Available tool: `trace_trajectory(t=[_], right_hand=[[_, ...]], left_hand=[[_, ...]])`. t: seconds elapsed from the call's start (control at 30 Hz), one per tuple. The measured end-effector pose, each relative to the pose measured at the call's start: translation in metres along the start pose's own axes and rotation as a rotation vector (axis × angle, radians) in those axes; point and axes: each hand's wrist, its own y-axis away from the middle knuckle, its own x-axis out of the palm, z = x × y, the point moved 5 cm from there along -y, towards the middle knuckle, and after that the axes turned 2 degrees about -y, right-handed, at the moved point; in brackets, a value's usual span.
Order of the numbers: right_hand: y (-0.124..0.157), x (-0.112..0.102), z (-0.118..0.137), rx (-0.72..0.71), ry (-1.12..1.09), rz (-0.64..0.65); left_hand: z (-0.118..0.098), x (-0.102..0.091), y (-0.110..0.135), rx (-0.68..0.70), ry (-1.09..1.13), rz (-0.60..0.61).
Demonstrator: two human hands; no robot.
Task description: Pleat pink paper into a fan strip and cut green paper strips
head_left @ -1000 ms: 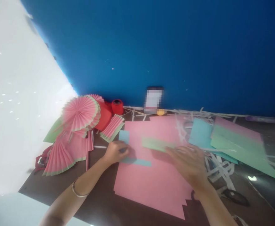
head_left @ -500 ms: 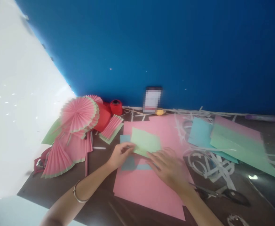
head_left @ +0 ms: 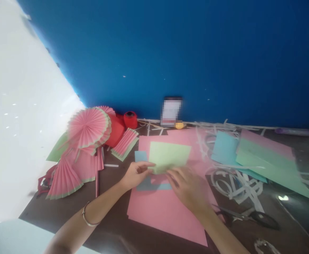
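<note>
A light green sheet of paper [head_left: 170,153] is held by its near edge, above pink paper sheets [head_left: 167,215]. My left hand [head_left: 137,174] pinches the green paper's near left corner between thumb and fingers. Along the same edge, farther right, my right hand [head_left: 186,187] grips it with bent fingers; the thumb is partly hidden. Beneath the green paper lies a blue piece of paper [head_left: 141,156], partly covered by the hands.
Pink pleated paper fans [head_left: 87,127] and a red tape dispenser [head_left: 130,120] stand at the left. To the right are green sheets [head_left: 273,165], white paper strips [head_left: 245,187] and black-handled scissors [head_left: 264,219]. A phone [head_left: 171,111] leans against the blue wall.
The green paper has turned and now shows more of its face, its far edge reaching farther right. My right hand has shifted slightly along the near edge; my left hand stays nearly in place.
</note>
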Motion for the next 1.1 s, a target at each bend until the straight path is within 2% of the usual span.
trace_trajectory(t=[0.3,0.5,0.73,1.1], right_hand=[[-0.002,0.002,0.002,-0.022,-0.016,0.001],[0.001,0.006,0.000,0.022,-0.041,0.070],[0.000,0.001,0.008,-0.059,-0.033,0.045],[0.007,0.016,-0.002,0.139,-0.353,0.140]], left_hand=[[0.000,0.000,-0.001,0.003,0.094,0.035],[-0.003,0.000,0.001,-0.006,0.015,0.046],[-0.005,0.004,0.000,-0.031,0.066,0.095],[0.000,0.009,0.002,-0.134,0.171,0.193]])
